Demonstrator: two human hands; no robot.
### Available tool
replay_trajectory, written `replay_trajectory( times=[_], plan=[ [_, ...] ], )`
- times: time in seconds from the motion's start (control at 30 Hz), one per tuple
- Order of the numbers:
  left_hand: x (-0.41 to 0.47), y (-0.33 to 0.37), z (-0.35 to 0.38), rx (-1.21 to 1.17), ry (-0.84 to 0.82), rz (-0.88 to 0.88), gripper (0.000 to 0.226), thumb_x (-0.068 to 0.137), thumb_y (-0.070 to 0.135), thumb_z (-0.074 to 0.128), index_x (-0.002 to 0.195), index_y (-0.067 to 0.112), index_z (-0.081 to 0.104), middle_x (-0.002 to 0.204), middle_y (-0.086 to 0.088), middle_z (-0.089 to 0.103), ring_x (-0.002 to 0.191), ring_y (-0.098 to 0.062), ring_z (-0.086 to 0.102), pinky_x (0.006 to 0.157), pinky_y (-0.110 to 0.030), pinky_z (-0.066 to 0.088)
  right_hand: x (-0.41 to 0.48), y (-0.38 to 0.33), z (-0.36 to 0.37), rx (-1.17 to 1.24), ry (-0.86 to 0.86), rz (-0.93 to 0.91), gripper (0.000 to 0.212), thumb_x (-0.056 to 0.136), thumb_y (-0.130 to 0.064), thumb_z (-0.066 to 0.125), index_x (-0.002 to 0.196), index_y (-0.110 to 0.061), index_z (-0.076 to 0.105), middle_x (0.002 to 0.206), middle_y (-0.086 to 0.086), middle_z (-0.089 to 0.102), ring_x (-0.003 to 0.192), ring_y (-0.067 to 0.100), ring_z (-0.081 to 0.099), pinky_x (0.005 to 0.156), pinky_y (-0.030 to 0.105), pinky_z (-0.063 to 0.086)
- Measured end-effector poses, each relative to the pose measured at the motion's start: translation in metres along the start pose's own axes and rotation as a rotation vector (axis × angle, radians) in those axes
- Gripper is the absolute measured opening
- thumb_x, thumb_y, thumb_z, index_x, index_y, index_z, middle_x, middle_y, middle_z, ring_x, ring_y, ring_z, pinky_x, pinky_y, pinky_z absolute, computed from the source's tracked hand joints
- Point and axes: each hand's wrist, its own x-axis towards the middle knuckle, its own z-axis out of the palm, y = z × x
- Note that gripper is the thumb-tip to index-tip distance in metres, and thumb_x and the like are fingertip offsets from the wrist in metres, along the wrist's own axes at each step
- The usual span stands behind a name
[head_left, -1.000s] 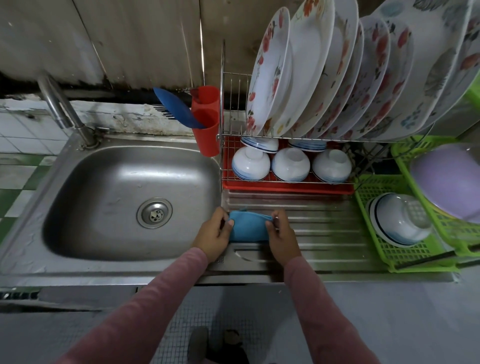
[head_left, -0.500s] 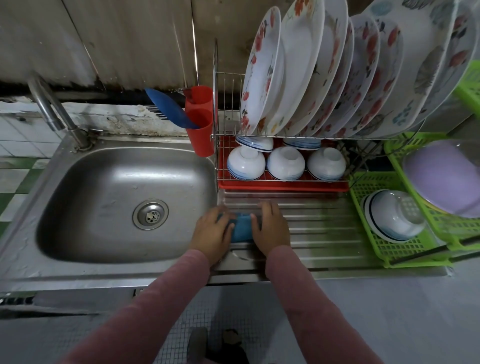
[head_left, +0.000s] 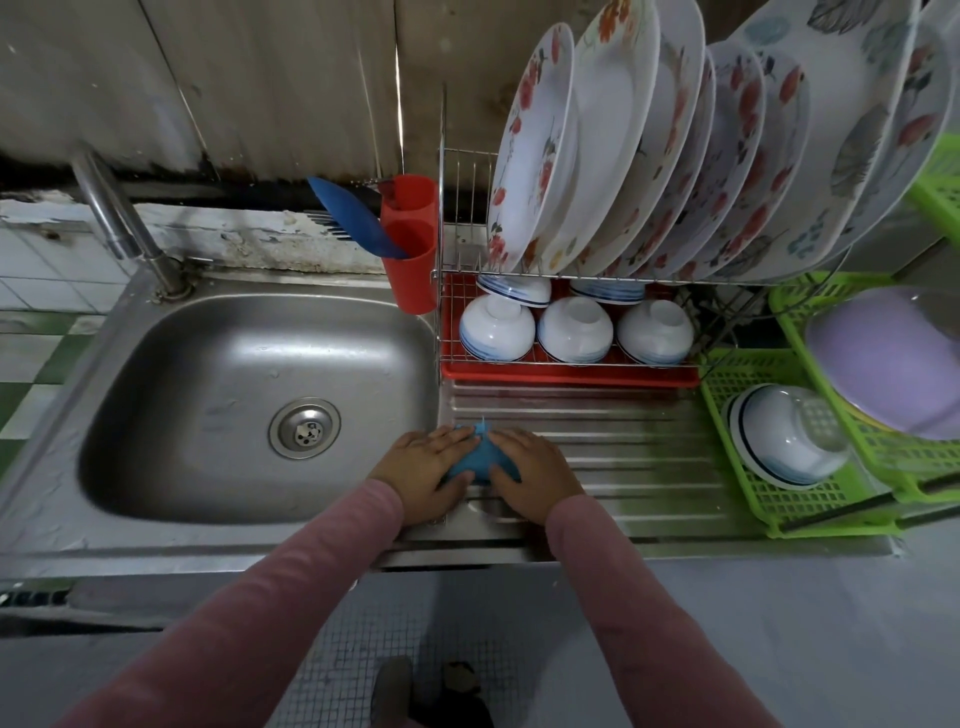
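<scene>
Your left hand (head_left: 421, 470) and your right hand (head_left: 530, 470) have come together. 1 second ago they held the blue cloth (head_left: 480, 460) stretched between them by its 2 ends. Now they lie almost side by side on top of it, and only a narrow piece of blue shows. The grip of both hands is spread, with the fingers laid flat and pressing the cloth down, not pinching it. I judge that you are folding it smaller.

The cloth lies on the ribbed surface (head_left: 649, 457), at its left end, just beside the sink (head_left: 208, 374). There the edge drops into the basin, so do not let the cloth slide left. The red tray (head_left: 566, 375) with bowls stands near behind. Your open room is to the right, along the ribs until the green basket (head_left: 727, 374).
</scene>
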Motion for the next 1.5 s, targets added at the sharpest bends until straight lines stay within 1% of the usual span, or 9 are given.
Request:
replay_trajectory(
  times=[0.17,0.47,0.63,0.77,0.9,1.07,1.27,1.4,1.5],
  plan=[
    [0.006,0.007,-0.011,-0.054,0.025,-0.083,0.071,0.095,0.05,0.049,0.154,0.021,0.023,0.157,0.0,0.025,0.138,-0.022,0.036,0.115,-0.035,0.022,0.007,-0.005,-0.007,-0.089,0.024,0.163,0.048,0.104,-0.032,0.043,0.149,-0.015,0.04,0.145,0.009,0.041,0.134,0.028,0.035,0.112,0.037,0.03],
    [0.004,0.012,-0.009,-0.425,0.146,-0.246,0.051,0.078,0.039,0.075,0.116,0.028,0.043,0.129,-0.001,0.047,0.113,-0.025,0.053,0.1,-0.038,0.046,0.006,-0.009,-0.01,-0.037,0.013,0.2,0.036,0.098,-0.025,0.055,0.133,-0.018,0.049,0.139,0.007,0.048,0.127,0.029,0.039,0.107,0.039,0.033],
    [0.005,0.014,-0.012,-0.391,0.101,-0.33,0.062,0.084,0.037,0.072,0.138,0.021,0.048,0.131,-0.007,0.054,0.118,-0.026,0.053,0.105,-0.036,0.044,-0.003,-0.012,-0.01,-0.024,-0.059,0.181,0.035,0.096,-0.023,0.056,0.129,-0.015,0.052,0.139,0.007,0.041,0.129,0.028,0.036,0.108,0.036,0.032],
    [0.004,0.018,-0.016,-0.337,0.106,-0.279,0.038,0.092,0.033,0.062,0.127,0.02,0.06,0.129,-0.006,0.053,0.115,-0.025,0.054,0.102,-0.031,0.042,-0.013,-0.017,-0.009,-0.037,0.027,0.144,0.029,0.083,-0.022,0.064,0.107,-0.019,0.047,0.125,0.006,0.045,0.118,0.026,0.043,0.099,0.035,0.035],
    [0.003,0.024,-0.013,-0.467,0.178,-0.323,0.021,0.095,0.021,0.056,0.115,0.017,0.059,0.124,-0.01,0.055,0.108,-0.029,0.056,0.095,-0.03,0.044,-0.018,-0.025,0.001,-0.011,0.049,0.036,0.056,0.083,-0.019,0.066,0.135,-0.015,0.045,0.135,0.005,0.05,0.124,0.026,0.048,0.107,0.036,0.035],
    [-0.005,0.027,-0.007,-0.46,0.209,-0.215,0.015,0.098,0.02,0.05,0.112,0.015,0.052,0.113,-0.012,0.063,0.094,-0.029,0.057,0.078,-0.027,0.042,-0.017,-0.017,0.001,0.084,0.006,0.16,0.064,0.091,-0.031,0.064,0.147,-0.02,0.036,0.145,0.005,0.047,0.133,0.028,0.04,0.11,0.041,0.031],
    [-0.004,0.027,-0.013,-0.494,0.215,-0.223,0.022,0.103,0.031,0.04,0.116,0.017,0.051,0.106,-0.012,0.066,0.092,-0.031,0.061,0.075,-0.03,0.044,-0.011,0.001,-0.018,0.232,-0.014,0.114,0.007,0.093,-0.025,0.065,0.093,-0.025,0.058,0.097,-0.001,0.06,0.093,0.022,0.056,0.079,0.03,0.04],
    [0.006,0.03,-0.016,-0.582,0.336,-0.344,0.028,0.1,0.025,0.049,0.126,0.013,0.048,0.124,-0.015,0.054,0.107,-0.034,0.058,0.094,-0.039,0.048,0.01,-0.002,-0.024,0.392,0.186,0.128,0.003,0.094,-0.014,0.062,0.096,-0.016,0.06,0.098,0.005,0.062,0.092,0.023,0.057,0.082,0.032,0.044],
    [0.004,0.024,-0.005,-0.329,0.4,-0.253,0.037,0.096,0.037,0.05,0.126,0.015,0.052,0.135,-0.011,0.043,0.119,-0.03,0.049,0.105,-0.041,0.04,0.023,-0.003,-0.01,0.4,0.264,0.205,0.008,0.094,-0.015,0.062,0.1,-0.011,0.062,0.104,0.009,0.064,0.096,0.023,0.057,0.087,0.033,0.046]
  ],
)
